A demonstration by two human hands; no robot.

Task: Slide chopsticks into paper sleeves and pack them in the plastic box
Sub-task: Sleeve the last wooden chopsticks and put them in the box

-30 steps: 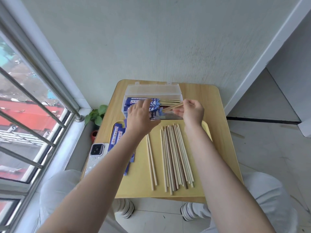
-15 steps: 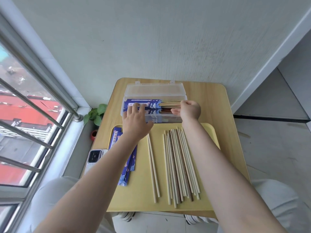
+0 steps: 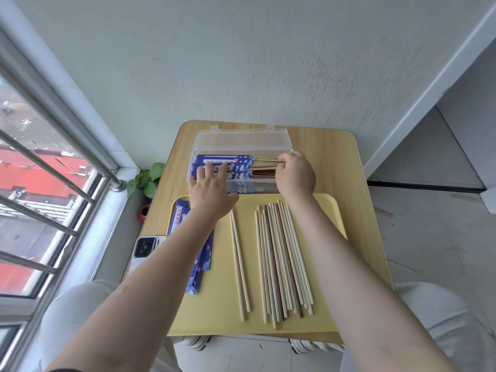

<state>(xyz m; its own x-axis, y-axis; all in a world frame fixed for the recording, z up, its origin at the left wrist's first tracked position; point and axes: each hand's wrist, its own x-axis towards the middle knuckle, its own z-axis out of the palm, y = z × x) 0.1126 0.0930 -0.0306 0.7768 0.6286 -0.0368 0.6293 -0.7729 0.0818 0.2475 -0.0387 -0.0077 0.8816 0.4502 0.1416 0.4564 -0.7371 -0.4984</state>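
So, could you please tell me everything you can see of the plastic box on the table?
The plastic box is a long, clear, rectangular case at the table's far side, just beyond the yellow tray. Its lid is open, tilted back toward the wall. Blue-sleeved chopsticks lie inside. The left hand rests on them; the right hand is at their bare ends.

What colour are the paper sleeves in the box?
Dark blue with white patterning, on the paper sleeves, seen from the head view.
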